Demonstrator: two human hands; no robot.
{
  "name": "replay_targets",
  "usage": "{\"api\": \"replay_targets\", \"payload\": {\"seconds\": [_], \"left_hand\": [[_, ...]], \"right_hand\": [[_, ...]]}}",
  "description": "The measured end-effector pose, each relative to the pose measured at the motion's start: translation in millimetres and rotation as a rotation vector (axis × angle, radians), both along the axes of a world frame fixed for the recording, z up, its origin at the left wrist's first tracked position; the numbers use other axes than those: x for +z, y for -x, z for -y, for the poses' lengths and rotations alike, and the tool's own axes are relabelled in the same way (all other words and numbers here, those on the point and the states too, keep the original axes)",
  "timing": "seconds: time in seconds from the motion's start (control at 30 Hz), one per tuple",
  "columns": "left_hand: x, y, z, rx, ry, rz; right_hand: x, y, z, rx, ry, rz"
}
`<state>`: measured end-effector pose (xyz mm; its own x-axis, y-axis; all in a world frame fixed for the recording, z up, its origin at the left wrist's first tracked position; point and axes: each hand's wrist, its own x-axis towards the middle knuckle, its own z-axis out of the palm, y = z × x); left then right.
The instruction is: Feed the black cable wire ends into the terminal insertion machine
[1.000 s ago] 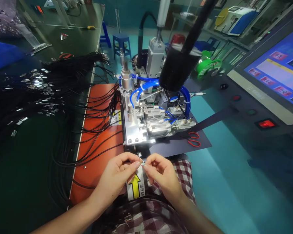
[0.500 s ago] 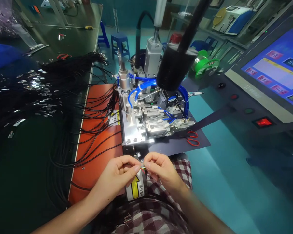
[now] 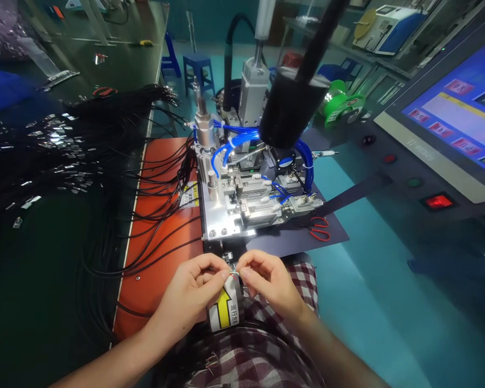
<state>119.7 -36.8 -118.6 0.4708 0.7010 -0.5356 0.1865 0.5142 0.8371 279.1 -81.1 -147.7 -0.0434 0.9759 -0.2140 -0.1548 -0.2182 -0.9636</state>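
Thin coloured wires (image 3: 234, 274) span the small gap between my two hands, in front of the metal machine (image 3: 226, 215). My left hand (image 3: 202, 285) pinches their left end between thumb and forefinger. From the other side, the thumb and forefinger of my right hand (image 3: 267, 277) are closed on the right end. Just below the fingertips is a white label with a yellow arrow (image 3: 223, 310). Black cables (image 3: 161, 215) run across the orange plate (image 3: 157, 291) to the machine's left side.
Red-handled scissors (image 3: 320, 229) lie on the dark plate right of the machine. A black cylinder (image 3: 289, 110) hangs over it. The control screen (image 3: 461, 113) stands at right, and a large bundle of black cables (image 3: 105, 121) lies at left.
My right hand's fingertips have shifted slightly, and the wires between the hands lie differently, with red now showing. My left hand has hardly moved. The screen appears slightly farther right and lower.
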Motion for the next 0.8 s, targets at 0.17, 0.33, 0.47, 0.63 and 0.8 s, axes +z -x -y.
{"api": "replay_targets", "payload": {"seconds": [0.17,0.33,0.47,0.63,0.8], "left_hand": [[-1.6,0.2,1.1,0.008,0.014,0.009],[-4.3,1.9,5.0,0.018,0.026,0.011],[-4.6,2.5,5.9,0.041,0.041,-0.006],[-4.4,2.6,5.9,0.037,0.035,-0.013],[-7.8,2.2,6.2,0.020,0.026,0.004]], "right_hand": [[3.4,13.4,2.8,-0.077,0.046,0.040],[-0.6,28.0,7.3,-0.132,0.156,-0.052],[2.2,27.9,10.2,-0.145,0.139,-0.027],[7.0,20.7,6.8,-0.175,0.103,-0.017],[8.6,23.7,4.5,-0.204,0.133,-0.039]]}}
